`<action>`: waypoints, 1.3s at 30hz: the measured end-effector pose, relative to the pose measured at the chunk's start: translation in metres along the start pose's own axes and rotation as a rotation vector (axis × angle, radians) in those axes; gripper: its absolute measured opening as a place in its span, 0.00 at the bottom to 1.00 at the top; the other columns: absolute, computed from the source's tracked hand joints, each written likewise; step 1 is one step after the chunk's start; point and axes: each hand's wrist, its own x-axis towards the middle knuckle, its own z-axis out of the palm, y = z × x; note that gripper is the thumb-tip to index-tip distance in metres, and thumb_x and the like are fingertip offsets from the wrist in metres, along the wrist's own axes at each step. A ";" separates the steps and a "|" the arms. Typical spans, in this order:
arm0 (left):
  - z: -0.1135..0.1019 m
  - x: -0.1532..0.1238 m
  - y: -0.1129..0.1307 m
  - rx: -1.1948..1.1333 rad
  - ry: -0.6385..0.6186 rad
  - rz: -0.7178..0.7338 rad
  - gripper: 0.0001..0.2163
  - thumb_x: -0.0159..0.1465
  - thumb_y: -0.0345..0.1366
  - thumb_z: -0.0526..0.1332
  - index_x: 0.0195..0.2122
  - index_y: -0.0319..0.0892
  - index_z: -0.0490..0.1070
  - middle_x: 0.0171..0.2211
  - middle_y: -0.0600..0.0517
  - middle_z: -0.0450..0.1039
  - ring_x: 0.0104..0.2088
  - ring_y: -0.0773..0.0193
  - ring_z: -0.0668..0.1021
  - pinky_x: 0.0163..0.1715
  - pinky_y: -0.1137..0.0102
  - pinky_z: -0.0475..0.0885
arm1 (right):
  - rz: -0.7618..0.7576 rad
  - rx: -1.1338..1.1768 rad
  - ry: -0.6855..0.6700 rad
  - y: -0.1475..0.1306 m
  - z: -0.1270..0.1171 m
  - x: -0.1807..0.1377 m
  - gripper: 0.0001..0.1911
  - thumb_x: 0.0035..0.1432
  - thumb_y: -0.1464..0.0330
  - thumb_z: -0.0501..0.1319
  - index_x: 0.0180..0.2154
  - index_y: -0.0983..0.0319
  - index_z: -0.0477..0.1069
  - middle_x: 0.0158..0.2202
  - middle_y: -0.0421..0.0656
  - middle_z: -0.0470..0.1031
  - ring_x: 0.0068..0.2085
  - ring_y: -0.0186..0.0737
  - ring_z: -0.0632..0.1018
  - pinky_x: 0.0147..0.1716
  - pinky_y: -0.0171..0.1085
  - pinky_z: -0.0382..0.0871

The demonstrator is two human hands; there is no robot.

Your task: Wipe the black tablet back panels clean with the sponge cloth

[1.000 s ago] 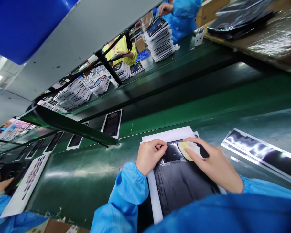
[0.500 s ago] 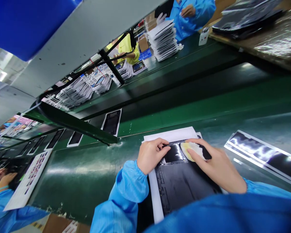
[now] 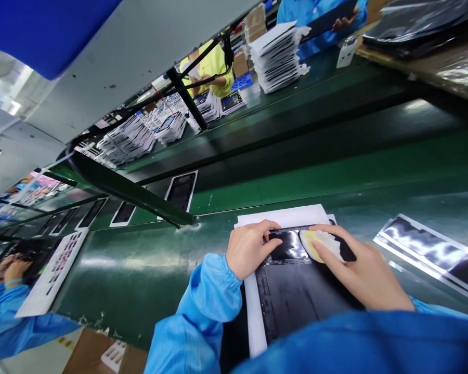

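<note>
A dark flat panel [image 3: 296,291] lies on a white sheet [image 3: 284,215] on the green bench in front of me. My left hand [image 3: 251,248] rests on the panel's left upper edge, fingers curled and pinching at that edge. My right hand [image 3: 364,275] presses a pale yellow-white pad [image 3: 320,244] onto the panel's top part with its fingers stretched over it. Both arms wear blue sleeves.
A glossy long strip [image 3: 432,252] lies to the right on the bench. Panels in white frames [image 3: 179,191] ride the belt beyond. Stacks of white trays [image 3: 278,57] stand on the far side, where people in blue and yellow work. Another person's hands [image 3: 10,270] show at left.
The view has shifted, so everything sits a little further right and lower. My hands keep their places on the panel. The far worker in blue has lifted a dark panel.
</note>
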 end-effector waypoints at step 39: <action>-0.007 -0.048 -0.041 0.539 0.107 0.708 0.15 0.68 0.30 0.51 0.52 0.48 0.70 0.52 0.58 0.73 0.51 0.62 0.73 0.45 0.67 0.69 | -0.119 -0.200 -0.178 -0.043 0.020 0.008 0.17 0.61 0.58 0.48 0.44 0.56 0.69 0.19 0.36 0.71 0.19 0.41 0.72 0.25 0.37 0.61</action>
